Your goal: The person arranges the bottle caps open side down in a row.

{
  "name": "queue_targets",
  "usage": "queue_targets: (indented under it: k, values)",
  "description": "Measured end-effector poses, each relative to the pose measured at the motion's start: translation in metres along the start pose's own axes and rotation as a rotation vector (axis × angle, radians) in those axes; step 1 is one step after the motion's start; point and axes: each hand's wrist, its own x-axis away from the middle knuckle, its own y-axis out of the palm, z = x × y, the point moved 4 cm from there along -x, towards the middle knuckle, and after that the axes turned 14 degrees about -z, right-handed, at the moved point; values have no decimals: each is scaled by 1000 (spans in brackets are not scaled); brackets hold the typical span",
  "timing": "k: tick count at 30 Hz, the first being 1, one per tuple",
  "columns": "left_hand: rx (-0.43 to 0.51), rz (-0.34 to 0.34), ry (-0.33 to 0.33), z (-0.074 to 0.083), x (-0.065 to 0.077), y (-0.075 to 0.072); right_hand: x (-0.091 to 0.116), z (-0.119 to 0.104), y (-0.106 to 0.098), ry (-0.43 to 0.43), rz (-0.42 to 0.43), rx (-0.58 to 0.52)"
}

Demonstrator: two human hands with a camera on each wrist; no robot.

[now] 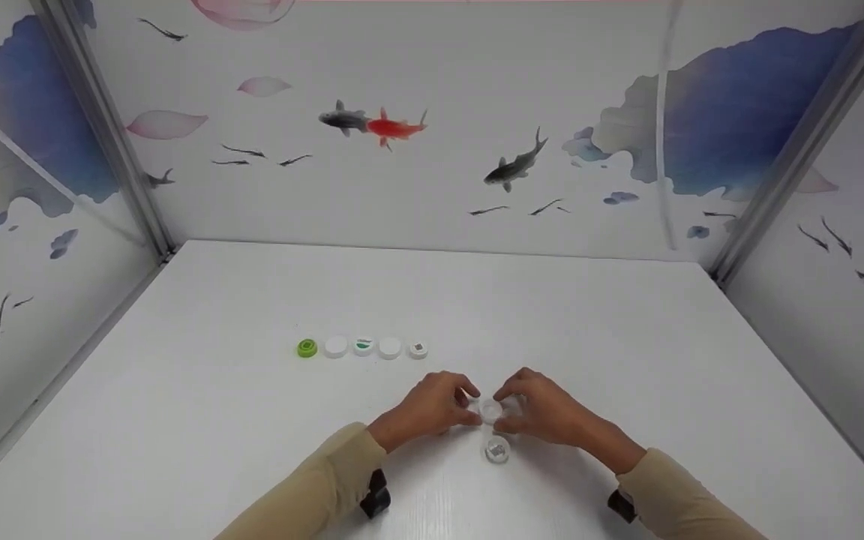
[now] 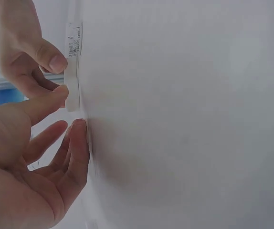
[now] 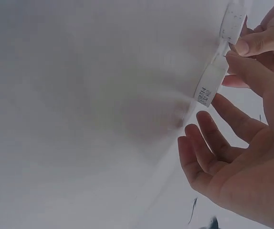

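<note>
Between the two hands a white bottle cap (image 1: 490,410) lies on the table, with dark print on its side in the right wrist view. My right hand (image 1: 548,411) pinches it from the right with thumb and index finger; the other fingers curl loosely. From the left, my left hand (image 1: 432,405) holds the same cap between thumb and index finger, though the index fingertip's contact is partly hidden. Just nearer to the person sits a second white cap (image 1: 497,450), showing a greyish pattern on top. Its printed side (image 3: 233,23) appears in the right wrist view.
A row of caps stands farther back on the white table (image 1: 589,322): a green cap (image 1: 307,348), a plain white cap (image 1: 335,346), a white cap with green print (image 1: 364,346), another plain white cap (image 1: 389,347) and a small patterned cap (image 1: 418,349). Fish-painted panels (image 1: 432,202) enclose the table.
</note>
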Motion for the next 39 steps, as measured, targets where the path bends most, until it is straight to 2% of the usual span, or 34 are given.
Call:
queue_targets:
  k: [6, 10, 16, 20, 26, 32, 36, 39]
  values:
    - [-52, 27, -70, 7, -5, 1, 1, -2, 0, -22, 15, 32]
    - [-66, 28, -69, 11, -6, 1, 1, -4, 0, -44, 33, 56]
    - [-17, -2, 4, 12, -5, -4, 0, -4, -4, -82, 31, 7]
    - [21, 3, 37, 16, 2, -12, 4, -8, -14, -97, 42, -39]
    - [129, 71, 85, 32, 19, -31, 16, -26, -39, -144, 114, -58]
    - [238, 123, 224, 49, 35, -55, 26, -47, -65, -188, 212, -108]
    - [244, 162, 273, 60, 46, -69, 28, -59, -77, -220, 264, -156]
    - [228, 190, 281, 66, 53, -75, 30, -66, -81, -248, 299, -174]
